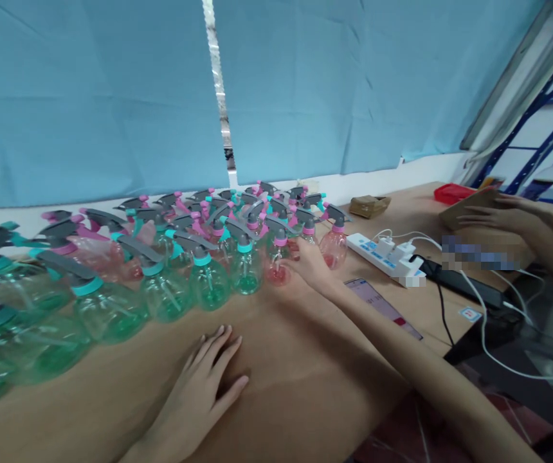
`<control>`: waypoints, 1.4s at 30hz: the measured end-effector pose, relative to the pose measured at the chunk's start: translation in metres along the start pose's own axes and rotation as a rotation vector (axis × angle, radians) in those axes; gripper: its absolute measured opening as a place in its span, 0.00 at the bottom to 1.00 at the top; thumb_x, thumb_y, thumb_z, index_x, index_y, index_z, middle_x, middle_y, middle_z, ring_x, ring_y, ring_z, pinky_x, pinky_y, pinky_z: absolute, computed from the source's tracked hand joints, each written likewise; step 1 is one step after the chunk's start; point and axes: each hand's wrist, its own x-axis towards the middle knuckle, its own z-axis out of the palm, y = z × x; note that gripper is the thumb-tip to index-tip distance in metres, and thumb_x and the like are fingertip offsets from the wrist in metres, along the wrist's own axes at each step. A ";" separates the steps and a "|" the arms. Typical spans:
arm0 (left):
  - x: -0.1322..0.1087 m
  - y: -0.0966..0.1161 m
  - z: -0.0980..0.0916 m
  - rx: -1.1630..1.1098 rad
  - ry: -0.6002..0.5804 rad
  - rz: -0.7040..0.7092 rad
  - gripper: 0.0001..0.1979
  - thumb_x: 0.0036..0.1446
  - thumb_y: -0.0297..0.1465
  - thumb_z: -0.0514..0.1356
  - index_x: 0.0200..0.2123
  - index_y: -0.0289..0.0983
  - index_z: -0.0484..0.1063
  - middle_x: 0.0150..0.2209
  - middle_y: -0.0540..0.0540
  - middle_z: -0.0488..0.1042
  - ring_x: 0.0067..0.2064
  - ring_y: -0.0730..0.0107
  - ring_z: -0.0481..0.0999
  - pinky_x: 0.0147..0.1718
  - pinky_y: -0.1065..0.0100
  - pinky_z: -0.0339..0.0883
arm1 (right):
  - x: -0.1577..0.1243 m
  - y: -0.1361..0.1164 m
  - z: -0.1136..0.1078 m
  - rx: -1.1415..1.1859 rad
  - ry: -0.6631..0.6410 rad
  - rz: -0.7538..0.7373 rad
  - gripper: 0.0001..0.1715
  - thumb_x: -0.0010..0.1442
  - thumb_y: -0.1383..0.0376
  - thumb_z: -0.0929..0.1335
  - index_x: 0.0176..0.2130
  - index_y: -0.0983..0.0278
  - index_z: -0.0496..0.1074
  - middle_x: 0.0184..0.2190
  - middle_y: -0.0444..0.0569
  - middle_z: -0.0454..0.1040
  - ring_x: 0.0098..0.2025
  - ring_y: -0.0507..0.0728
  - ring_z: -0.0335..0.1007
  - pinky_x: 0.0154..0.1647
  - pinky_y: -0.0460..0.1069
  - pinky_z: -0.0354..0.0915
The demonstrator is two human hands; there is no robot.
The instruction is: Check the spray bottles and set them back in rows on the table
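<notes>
Spray bottles [166, 294] crowd the far and left part of the wooden table [276, 405], packed close together, their clear bodies tinted green or pinkish red and their grey trigger heads trimmed in turquoise or pink. At the right end of the near row, the right hand [309, 260] reaches over the table to a reddish bottle [277, 272] with a pink collar; its thumb and fingers are spread at that bottle's right side, and I cannot tell whether they grip it or only touch it. Just right of the same hand stands another reddish bottle [335, 249], upright and a little farther off. The left hand [206, 379] lies palm down on the near part of the table, fingers loosely extended and holding nothing, near the green bottles and well apart from the right hand. A phone [382, 307] lies with its screen lit beside the right forearm, and beyond it a white power strip [385, 258] carries several white plugs, next to a long black block [464, 283] with white cables looping toward the right. Farther back rests a brown packet [369, 206]. At the far right, a co-worker's hands [486, 217] are on a flat brown piece [467, 209], near a red item [454, 193]. Blue sheeting [305, 83] covers the wall behind, with a shiny strip [219, 83] running down it.
</notes>
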 end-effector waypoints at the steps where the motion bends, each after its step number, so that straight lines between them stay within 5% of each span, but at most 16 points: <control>1: 0.000 0.000 -0.001 -0.001 0.004 0.000 0.27 0.59 0.47 0.54 0.58 0.41 0.62 0.61 0.41 0.63 0.59 0.52 0.65 0.55 0.49 0.62 | 0.000 -0.001 0.001 -0.002 0.004 -0.003 0.23 0.51 0.66 0.73 0.45 0.71 0.68 0.42 0.61 0.75 0.42 0.63 0.73 0.42 0.56 0.67; 7: 0.000 -0.004 0.002 0.022 0.022 0.013 0.29 0.58 0.47 0.56 0.59 0.41 0.61 0.61 0.41 0.63 0.59 0.50 0.66 0.54 0.47 0.62 | -0.007 -0.002 0.002 0.011 0.039 -0.031 0.25 0.55 0.64 0.71 0.51 0.67 0.67 0.46 0.58 0.75 0.42 0.60 0.73 0.44 0.55 0.66; 13: -0.002 -0.005 0.004 0.071 0.041 0.019 0.29 0.58 0.47 0.56 0.59 0.42 0.60 0.60 0.42 0.65 0.57 0.52 0.68 0.52 0.50 0.66 | -0.018 0.025 -0.023 0.089 0.216 0.112 0.20 0.58 0.50 0.65 0.34 0.65 0.73 0.32 0.52 0.77 0.31 0.57 0.73 0.35 0.52 0.67; 16: -0.001 -0.004 0.003 0.067 0.048 0.016 0.29 0.58 0.47 0.56 0.60 0.42 0.60 0.60 0.43 0.65 0.57 0.53 0.68 0.52 0.50 0.66 | -0.014 0.046 -0.033 -0.051 0.352 0.150 0.24 0.57 0.48 0.65 0.37 0.67 0.72 0.36 0.57 0.76 0.40 0.62 0.72 0.42 0.56 0.65; 23: -0.002 -0.004 0.002 0.050 0.037 0.004 0.30 0.57 0.47 0.56 0.60 0.43 0.58 0.60 0.43 0.65 0.57 0.53 0.68 0.53 0.50 0.64 | 0.009 0.048 -0.019 -0.198 0.154 0.248 0.37 0.57 0.49 0.66 0.54 0.73 0.64 0.48 0.64 0.73 0.52 0.66 0.69 0.48 0.55 0.63; 29: -0.001 -0.004 0.003 0.009 0.024 -0.009 0.29 0.58 0.47 0.56 0.60 0.44 0.59 0.61 0.43 0.63 0.58 0.53 0.66 0.55 0.51 0.63 | 0.016 0.036 -0.020 -0.342 0.049 0.296 0.30 0.56 0.49 0.67 0.49 0.69 0.67 0.46 0.63 0.73 0.48 0.67 0.71 0.43 0.55 0.64; 42: 0.004 0.000 -0.001 -0.042 -0.032 -0.068 0.26 0.60 0.48 0.52 0.57 0.40 0.65 0.61 0.41 0.64 0.60 0.52 0.64 0.57 0.48 0.59 | -0.043 0.023 -0.070 -0.431 -0.014 0.253 0.24 0.54 0.51 0.68 0.45 0.64 0.66 0.43 0.57 0.73 0.42 0.63 0.72 0.36 0.52 0.64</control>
